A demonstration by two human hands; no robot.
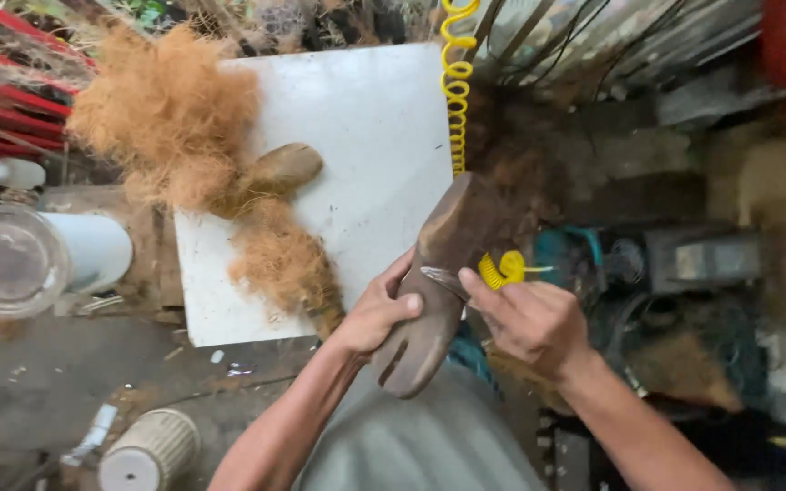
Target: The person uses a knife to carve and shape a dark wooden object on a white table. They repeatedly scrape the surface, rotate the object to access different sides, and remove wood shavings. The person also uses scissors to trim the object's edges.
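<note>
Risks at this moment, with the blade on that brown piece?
1. The left hand grips the brown wooden piece right beside the thin blade that the right hand presses on it; a slip might cut the thumb.
2. The yellow coiled hose hangs near the right hand and might snag it.

The wooden shoe last (438, 291) held in the left hand (377, 314) looks like dark brown wood, matt and worn, with a dull sheen along its upper edge. A second wooden last (282, 168) lies on the white board (366, 136), which is smooth, flat and faintly scuffed. The coir fibre (170, 114) heaped on it is coarse, dry and stringy, ginger-brown. The coiled hose (457, 82) is glossy yellow plastic. The thin blade (443, 275) at the right hand (534, 323) looks like bare greyish metal. The ribbed spool (152, 445) looks pale and matt.
</note>
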